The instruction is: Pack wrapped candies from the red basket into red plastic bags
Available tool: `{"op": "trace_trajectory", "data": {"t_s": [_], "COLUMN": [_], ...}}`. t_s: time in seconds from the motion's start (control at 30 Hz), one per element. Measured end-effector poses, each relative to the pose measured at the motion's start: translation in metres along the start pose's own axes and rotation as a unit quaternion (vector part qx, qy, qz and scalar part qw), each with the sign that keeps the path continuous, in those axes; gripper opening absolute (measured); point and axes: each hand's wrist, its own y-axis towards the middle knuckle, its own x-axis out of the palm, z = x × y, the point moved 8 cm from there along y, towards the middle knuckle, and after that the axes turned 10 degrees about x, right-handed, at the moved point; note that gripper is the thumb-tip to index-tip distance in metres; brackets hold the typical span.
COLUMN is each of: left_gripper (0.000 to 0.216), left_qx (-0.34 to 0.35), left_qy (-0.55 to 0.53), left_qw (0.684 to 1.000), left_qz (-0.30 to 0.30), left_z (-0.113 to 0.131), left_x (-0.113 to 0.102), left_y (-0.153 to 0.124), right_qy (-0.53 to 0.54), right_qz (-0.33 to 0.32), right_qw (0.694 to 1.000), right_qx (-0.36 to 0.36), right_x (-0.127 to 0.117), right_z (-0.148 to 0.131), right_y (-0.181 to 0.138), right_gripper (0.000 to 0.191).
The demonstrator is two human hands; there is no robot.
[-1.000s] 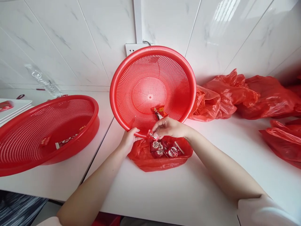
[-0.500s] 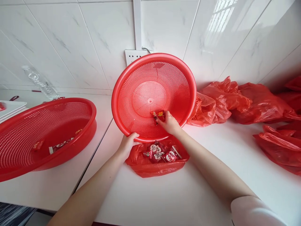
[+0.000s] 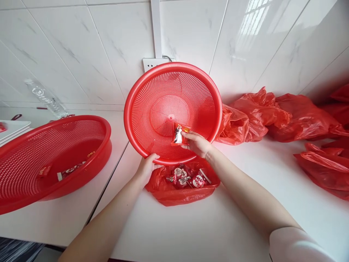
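A round red plastic sieve basket (image 3: 152, 94) is tipped up on its edge against the tiled wall. My left hand (image 3: 147, 168) grips its lower rim. My right hand (image 3: 197, 142) is inside the basket, pinching a small red and orange candy packet (image 3: 179, 133). Just below the basket lies an open red plastic bag (image 3: 166, 193) holding several red wrapped candies (image 3: 188, 177).
A second red sieve basket (image 3: 32, 160) with a few candy packets sits on the left table. Several crumpled red plastic bags (image 3: 272, 114) lie along the wall at right. A wall socket (image 3: 148, 62) is behind the tipped basket, a clear bottle (image 3: 45, 97) at far left.
My right hand dropped a candy into the bag, reached up into the tipped basket and picked up the packet lying there. My left hand kept holding the rim.
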Motion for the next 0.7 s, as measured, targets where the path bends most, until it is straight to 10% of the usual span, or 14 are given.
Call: {"op": "trace_trajectory", "data": {"t_s": [0.17,0.7], "left_gripper": [0.015,0.017], "left_qx": [-0.006,-0.002], "left_qy": [-0.003,-0.01], "left_qw": [1.0,1.0], "left_qz": [0.001,-0.009], "left_z": [-0.001,-0.006], "left_x": [0.0,-0.003], "left_y": [0.0,0.004], "right_qy": [0.125,0.066], "right_qz": [-0.043,-0.013], "right_qw": [0.988,0.997], "right_qx": [0.076,0.028], "right_x": [0.012,0.009], "right_z": [0.01,0.013], "right_y": [-0.003,-0.001], "right_gripper": [0.027,0.036]}}
